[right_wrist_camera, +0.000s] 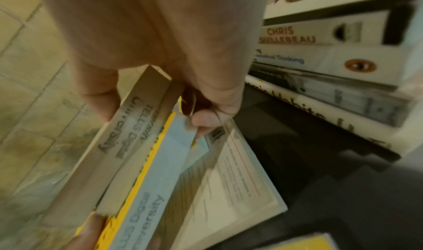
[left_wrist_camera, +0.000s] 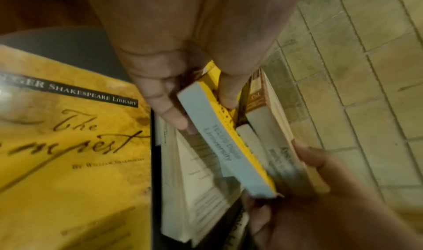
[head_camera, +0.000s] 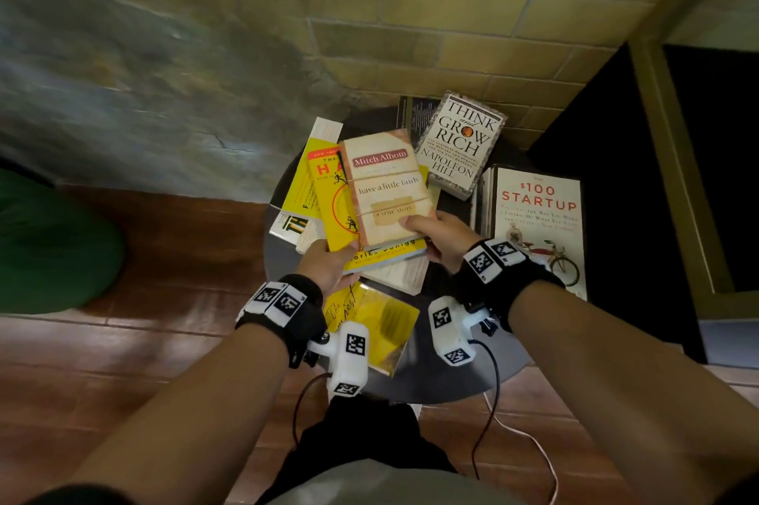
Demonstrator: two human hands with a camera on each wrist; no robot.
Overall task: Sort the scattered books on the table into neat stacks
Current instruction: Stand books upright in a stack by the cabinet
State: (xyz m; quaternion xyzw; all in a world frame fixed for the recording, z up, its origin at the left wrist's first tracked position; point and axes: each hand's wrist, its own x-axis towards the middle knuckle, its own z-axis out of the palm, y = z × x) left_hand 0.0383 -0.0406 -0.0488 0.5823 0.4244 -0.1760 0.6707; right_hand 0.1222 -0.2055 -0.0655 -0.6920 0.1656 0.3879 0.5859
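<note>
Your left hand (head_camera: 328, 262) and right hand (head_camera: 437, 239) grip a tan paperback (head_camera: 386, 186) atop a yellow paperback (head_camera: 334, 213). A round dark table (head_camera: 451, 381) lies below your hold.

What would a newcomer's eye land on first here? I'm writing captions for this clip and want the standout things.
First, the two books lifted over the middle of the round dark table: the tan "Have a Little Faith" on a yellow book, gripped by the left hand and right hand. Next, the white "$100 Startup" topping the stack at right, and the yellow "The Tempest" lying nearest the person.
</note>
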